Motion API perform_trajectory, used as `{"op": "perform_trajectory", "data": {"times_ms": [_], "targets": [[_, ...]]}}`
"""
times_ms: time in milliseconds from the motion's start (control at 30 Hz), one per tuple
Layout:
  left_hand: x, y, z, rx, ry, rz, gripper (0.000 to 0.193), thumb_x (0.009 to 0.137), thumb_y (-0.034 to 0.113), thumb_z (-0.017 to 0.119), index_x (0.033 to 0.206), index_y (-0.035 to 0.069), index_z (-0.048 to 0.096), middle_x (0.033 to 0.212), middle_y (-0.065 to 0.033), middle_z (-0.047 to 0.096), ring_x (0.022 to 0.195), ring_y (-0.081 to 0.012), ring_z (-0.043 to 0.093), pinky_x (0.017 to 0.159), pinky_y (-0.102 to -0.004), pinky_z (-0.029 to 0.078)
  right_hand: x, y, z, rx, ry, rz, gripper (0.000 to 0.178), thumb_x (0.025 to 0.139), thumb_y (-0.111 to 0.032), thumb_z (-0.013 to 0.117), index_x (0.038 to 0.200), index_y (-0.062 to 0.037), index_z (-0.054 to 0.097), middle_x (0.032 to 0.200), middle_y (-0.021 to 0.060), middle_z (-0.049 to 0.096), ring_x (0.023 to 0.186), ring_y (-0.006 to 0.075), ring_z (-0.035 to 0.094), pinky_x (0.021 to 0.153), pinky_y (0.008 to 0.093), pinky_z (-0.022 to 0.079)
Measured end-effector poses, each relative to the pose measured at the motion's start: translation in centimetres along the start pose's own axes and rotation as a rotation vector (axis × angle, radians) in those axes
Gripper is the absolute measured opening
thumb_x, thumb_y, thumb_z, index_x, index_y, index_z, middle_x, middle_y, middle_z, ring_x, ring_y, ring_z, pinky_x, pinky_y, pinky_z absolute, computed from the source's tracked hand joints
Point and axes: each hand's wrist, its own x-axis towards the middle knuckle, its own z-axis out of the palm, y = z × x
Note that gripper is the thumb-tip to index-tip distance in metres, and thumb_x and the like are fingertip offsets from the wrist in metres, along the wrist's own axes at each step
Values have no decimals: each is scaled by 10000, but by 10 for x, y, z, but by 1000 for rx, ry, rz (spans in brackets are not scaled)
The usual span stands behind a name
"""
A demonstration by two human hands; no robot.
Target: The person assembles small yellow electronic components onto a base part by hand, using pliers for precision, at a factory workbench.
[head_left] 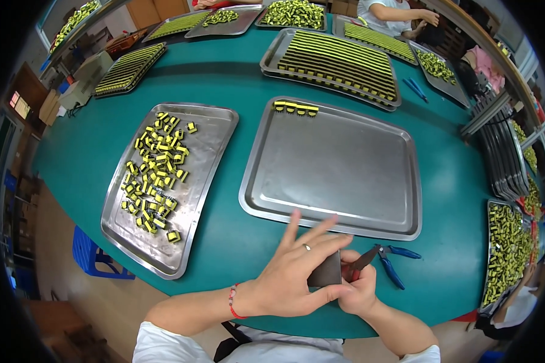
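My left grip (293, 269) is just in front of the near edge of the big tray (339, 163), with its fingers spread. Its thumb touches my right grip (360, 290). I can't tell if my left grip is clamped on the dark plate (327, 273) that shows between my hands. My right grip is closed around a dark tool (366, 258) with a bit of red on it. Blue pliers (395, 266) lie open on the green desk (230, 257), near the big tray's near right corner.

To the left of the big tray is a side tray (206, 154). Its loose blocks (157, 163), yellow and black, lie every which way, so none of those look lined up.

At the far left corner inside the big tray, one short row (301, 110) of about four of these blocks is done. That is only a small start, I think, and most of this tray is left.

Just behind the big tray, a full tray (339, 63) holds many neat rows, and that one looks all done. Farther back, past the full tray, there is another heap (292, 14) of loose blocks.
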Motion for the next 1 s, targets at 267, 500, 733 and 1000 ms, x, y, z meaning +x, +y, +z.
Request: {"op": "perform_trajectory", "data": {"times_ms": [267,500,733,1000], "targets": [[-4,2,-1,80,3,3,725,833,348,762,1396,1,465,1355,-130,583,1407,-356,395,1176,-605,46,2,3,-4,-3,-65,0,322,939,43,557,1256,43,499,1149,138,628,1034,200,636,905,340,532],[-8,-8,4,35,-21,28,734,907,340,678,1464,-24,367,1432,-176,506,1447,-348,322,1177,-593,31,4,3,-3,50,-68,-44,322,950,28,557,1263,44,487,1160,140,619,1053,196,626,920,347,526],[-2,-5,0,-96,-27,11,644,894,281,710,1414,-7,461,1316,-134,626,1417,-335,385,1183,-582,19,1,3,-11,39,-96,-29,327,954,4,578,1264,60,490,1193,158,604,1083,215,623,940,365,527],[-6,-13,-2,-118,-17,36,463,968,203,589,1368,-18,518,1296,-119,644,1368,-333,457,1185,-554,131,6,-12,-7,-6,-85,108,315,931,-72,654,1200,49,544,1071,131,662,935,176,661,792,309,543]]}}
